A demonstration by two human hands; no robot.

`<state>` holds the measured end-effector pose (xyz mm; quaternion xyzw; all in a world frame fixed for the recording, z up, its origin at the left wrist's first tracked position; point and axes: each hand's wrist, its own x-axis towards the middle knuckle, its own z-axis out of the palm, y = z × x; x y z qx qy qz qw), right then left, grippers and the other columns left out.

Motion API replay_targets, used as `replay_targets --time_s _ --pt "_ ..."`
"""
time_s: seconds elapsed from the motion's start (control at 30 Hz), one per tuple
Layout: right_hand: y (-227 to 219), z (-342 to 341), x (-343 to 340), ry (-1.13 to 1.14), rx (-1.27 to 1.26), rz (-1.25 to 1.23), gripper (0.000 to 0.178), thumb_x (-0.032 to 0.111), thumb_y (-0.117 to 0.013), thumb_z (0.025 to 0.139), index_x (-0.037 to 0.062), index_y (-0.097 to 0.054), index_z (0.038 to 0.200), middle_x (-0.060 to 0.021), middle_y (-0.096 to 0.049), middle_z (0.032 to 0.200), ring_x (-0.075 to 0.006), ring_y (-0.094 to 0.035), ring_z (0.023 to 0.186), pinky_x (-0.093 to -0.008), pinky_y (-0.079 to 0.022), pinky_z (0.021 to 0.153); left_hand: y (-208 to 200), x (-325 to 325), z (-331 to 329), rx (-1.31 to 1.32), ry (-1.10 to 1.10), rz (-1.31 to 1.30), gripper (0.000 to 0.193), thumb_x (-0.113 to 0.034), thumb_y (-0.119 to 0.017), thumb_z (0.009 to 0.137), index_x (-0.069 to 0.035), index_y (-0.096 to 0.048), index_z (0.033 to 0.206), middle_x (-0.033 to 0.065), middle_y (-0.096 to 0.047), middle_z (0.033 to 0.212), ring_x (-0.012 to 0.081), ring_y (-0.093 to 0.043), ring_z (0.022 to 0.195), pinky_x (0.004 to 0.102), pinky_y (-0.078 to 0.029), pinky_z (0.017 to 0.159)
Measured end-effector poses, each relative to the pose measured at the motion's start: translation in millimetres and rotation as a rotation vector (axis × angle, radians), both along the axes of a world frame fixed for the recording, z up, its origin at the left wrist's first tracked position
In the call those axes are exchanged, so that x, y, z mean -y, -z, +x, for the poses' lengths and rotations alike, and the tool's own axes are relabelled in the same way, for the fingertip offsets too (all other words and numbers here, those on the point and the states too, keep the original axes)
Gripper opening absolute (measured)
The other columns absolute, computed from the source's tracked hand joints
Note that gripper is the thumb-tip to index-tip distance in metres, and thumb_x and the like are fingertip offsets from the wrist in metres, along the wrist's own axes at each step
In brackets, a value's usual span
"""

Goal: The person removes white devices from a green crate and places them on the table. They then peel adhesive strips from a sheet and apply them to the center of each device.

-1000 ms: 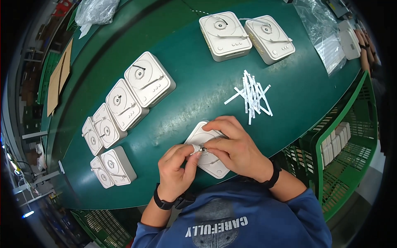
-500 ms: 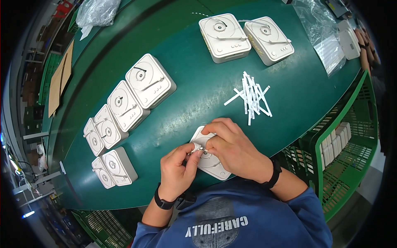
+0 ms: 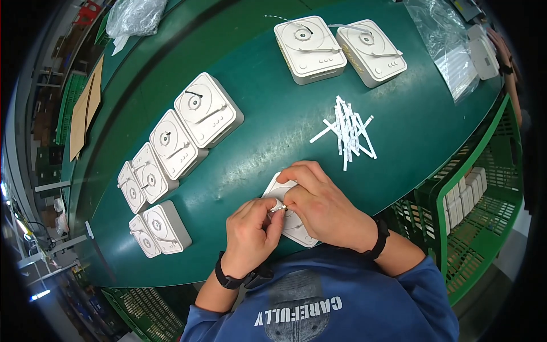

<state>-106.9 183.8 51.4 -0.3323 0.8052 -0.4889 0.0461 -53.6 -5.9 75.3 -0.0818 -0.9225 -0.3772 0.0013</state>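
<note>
A white record-player-shaped device [image 3: 297, 232] lies on the green table close to my body, partly covered by my hands. Over its disc, my left hand [image 3: 249, 232] pinches a small white piece [image 3: 277, 208] between thumb and finger. My right hand [image 3: 326, 211] has thumb and forefinger closed at the other end of that piece, its fingertips touching or nearly touching the left ones. What the piece is cannot be made out. Beyond the hands lies a loose pile of thin white strips [image 3: 347, 134].
Similar devices stand in a slanting row [image 3: 208, 111] on the left, with another pair [image 3: 165, 228] nearer me. Two more [image 3: 310, 51] stand at the back. A green crate [image 3: 484, 188] holding white boxes is at right. Clear plastic bags [image 3: 447, 57] lie far right; a person's arm shows there.
My left hand has shifted slightly right, its fingertips now closer to the right hand's. The right hand stays nearly where it was. The person's arm at far right has moved a little.
</note>
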Motion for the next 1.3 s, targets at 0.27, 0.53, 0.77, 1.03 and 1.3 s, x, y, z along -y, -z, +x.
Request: replay_targets --time_s 0.27,0.53,0.77,1.03,1.3 --pt "-0.1 -0.1 -0.7 0.000 -0.040 0.016 0.008 -0.001 -0.065 0.084 -0.0045 -0.061 0.090 -0.0176 -0.057 0.125 -0.0396 -0.052 0.123 -0.0438 -0.048 0.100 -5.5 6.1 -4.4 0.109 -0.057 0.184 0.013 -0.001 -0.076 0.087 -0.001 -0.067 0.097 0.0097 -0.064 0.076 0.0210 -0.059 0.056 0.0319 -0.045 0.051" --pt "-2.0 1.3 1.3 0.005 -0.110 0.045 0.021 0.002 -0.063 0.079 -0.0053 -0.062 0.098 -0.0163 -0.058 0.122 -0.0375 -0.053 0.120 -0.0437 -0.049 0.099 -13.9 9.2 -12.9 0.220 0.042 0.072 0.010 -0.001 -0.075 0.088 -0.001 -0.068 0.096 0.0120 -0.066 0.081 0.0237 -0.062 0.060 0.0332 -0.047 0.054" --pt "-9.2 1.3 3.0 -0.002 -0.210 0.149 0.022 0.008 -0.063 0.081 -0.0047 -0.065 0.097 -0.0149 -0.058 0.119 -0.0348 -0.054 0.119 -0.0442 -0.048 0.100 -18.5 8.3 -16.0 0.153 0.110 -0.005 0.010 -0.003 -0.073 0.088 -0.002 -0.067 0.097 0.0127 -0.067 0.083 0.0294 -0.065 0.065 0.0374 -0.051 0.058" --pt "-10.5 2.6 6.4 -0.019 -0.292 0.254 0.021 0.010 -0.063 0.080 -0.0046 -0.065 0.095 -0.0142 -0.059 0.115 -0.0332 -0.054 0.119 -0.0446 -0.047 0.101 -20.3 3.2 -16.4 -0.005 0.197 -0.201 0.013 -0.002 -0.072 0.086 -0.003 -0.066 0.097 0.0121 -0.068 0.084 0.0322 -0.067 0.072 0.0394 -0.054 0.063" --pt "-0.6 12.4 7.0 0.115 -0.220 0.101 0.019 0.007 -0.065 0.081 -0.0027 -0.063 0.097 -0.0133 -0.059 0.115 -0.0341 -0.056 0.117 -0.0442 -0.048 0.098 -9.2 1.6 -5.8 0.019 0.031 -0.083 0.016 -0.001 -0.075 0.084 -0.003 -0.065 0.097 0.0121 -0.068 0.084 0.0315 -0.067 0.070 0.0398 -0.053 0.061"
